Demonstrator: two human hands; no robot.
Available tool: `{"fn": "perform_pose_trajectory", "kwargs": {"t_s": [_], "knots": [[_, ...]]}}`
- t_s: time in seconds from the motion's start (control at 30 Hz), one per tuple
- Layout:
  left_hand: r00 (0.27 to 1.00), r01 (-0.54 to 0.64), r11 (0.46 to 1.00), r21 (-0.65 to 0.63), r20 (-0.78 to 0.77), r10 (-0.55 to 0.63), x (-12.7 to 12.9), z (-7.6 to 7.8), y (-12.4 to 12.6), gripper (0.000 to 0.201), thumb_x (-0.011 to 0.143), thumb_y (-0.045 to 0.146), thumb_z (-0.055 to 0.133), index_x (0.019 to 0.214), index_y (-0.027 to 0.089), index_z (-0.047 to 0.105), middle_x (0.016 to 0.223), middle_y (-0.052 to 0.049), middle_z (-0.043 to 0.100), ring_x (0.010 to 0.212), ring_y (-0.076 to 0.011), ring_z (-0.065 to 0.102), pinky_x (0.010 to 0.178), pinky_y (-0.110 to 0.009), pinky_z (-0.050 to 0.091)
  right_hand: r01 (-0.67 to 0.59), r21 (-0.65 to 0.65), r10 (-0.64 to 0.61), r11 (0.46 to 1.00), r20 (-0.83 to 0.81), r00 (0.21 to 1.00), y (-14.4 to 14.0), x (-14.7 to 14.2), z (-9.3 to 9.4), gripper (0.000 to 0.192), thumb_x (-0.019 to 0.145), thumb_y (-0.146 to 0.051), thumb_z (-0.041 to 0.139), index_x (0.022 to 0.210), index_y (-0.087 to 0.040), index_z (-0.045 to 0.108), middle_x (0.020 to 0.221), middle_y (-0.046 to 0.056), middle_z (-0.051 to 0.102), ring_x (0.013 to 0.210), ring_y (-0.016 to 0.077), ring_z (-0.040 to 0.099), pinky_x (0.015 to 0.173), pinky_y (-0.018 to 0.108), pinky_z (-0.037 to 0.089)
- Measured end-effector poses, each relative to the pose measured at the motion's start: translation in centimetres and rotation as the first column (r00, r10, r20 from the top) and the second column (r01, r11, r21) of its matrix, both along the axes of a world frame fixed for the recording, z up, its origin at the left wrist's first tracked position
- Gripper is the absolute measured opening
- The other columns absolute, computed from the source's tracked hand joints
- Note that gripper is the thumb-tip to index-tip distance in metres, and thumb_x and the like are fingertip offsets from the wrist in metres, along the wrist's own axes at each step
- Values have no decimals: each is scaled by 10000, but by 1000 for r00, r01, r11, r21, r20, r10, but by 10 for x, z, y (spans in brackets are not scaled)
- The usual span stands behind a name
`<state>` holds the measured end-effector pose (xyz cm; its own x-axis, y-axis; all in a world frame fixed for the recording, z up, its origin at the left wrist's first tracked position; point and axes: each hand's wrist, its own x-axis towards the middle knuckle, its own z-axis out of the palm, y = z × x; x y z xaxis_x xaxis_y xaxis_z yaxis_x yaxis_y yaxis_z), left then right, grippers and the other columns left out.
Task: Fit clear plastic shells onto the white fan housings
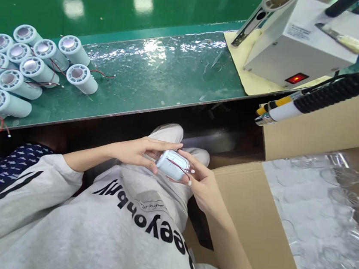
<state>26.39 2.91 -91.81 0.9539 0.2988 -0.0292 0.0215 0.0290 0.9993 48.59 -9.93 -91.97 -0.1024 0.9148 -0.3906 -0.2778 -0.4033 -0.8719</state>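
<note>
Above my lap I hold a light blue plastic cylinder lying on its side. Thin red and dark wires with small white plugs run along it and hang past its right end. My left hand grips the left end, thumb below and fingers over the top. At the right end, my right hand has its fingers and thumb around the cylinder, near the plugs. Part of the cylinder's surface looks glossy; I cannot tell whether a clear cover is on it. Its underside is hidden.
Several similar blue cylinders stand on the green bench at left, some with trailing wires. A white box-shaped device with a lit red switch stands at right. Below it are a coiled black cable and a cardboard carton of clear plastic parts.
</note>
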Motion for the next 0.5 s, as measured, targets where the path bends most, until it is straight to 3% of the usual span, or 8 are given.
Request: {"fn": "perform_pose_trajectory", "kwargs": {"t_s": [0.1, 0.3, 0.4, 0.5], "knots": [[1000, -8, 998, -69, 2, 8, 4, 2, 0, 805, 884, 282, 778, 1594, 325, 402, 1652, -105, 434, 1408, -294, 570, 1130, -385, 516, 50, 32, -50, 998, -21, 999, -1, 1, 0, 633, 700, -540, 920, 1263, -307, 747, 1286, 69, 744, 1084, 299, 734, 938, 457, 634], [999, 30, 998, -48, -40, -32, 7, 5, 6, 808, 852, 230, 791, 1577, 312, 444, 1657, -97, 427, 1454, -296, 512, 1132, -365, 502, 59, -3, -58, 998, 32, 998, -3, 5, -1, 632, 653, -505, 955, 1225, -310, 769, 1233, 69, 766, 1026, 301, 747, 867, 431, 648], [993, 17, 994, -108, -117, -30, 11, -3, 1, 855, 832, 235, 799, 1595, 273, 416, 1600, -127, 499, 1358, -289, 594, 1078, -372, 531, 46, -70, -51, 996, -71, 996, 0, 2, -9, 660, 671, -542, 933, 1247, -282, 747, 1273, 90, 742, 1093, 315, 728, 856, 451, 659], [973, -84, 978, -193, -226, 39, 17, -9, -9, 818, 854, 360, 760, 1584, 230, 413, 1476, -144, 600, 1138, -246, 692, 918, -346, 590, 28, -147, -52, 989, -164, 985, 2, -7, -19, 686, 737, -644, 851, 1293, -274, 692, 1216, 95, 746, 907, 264, 774, 761, 425, 679]]}}
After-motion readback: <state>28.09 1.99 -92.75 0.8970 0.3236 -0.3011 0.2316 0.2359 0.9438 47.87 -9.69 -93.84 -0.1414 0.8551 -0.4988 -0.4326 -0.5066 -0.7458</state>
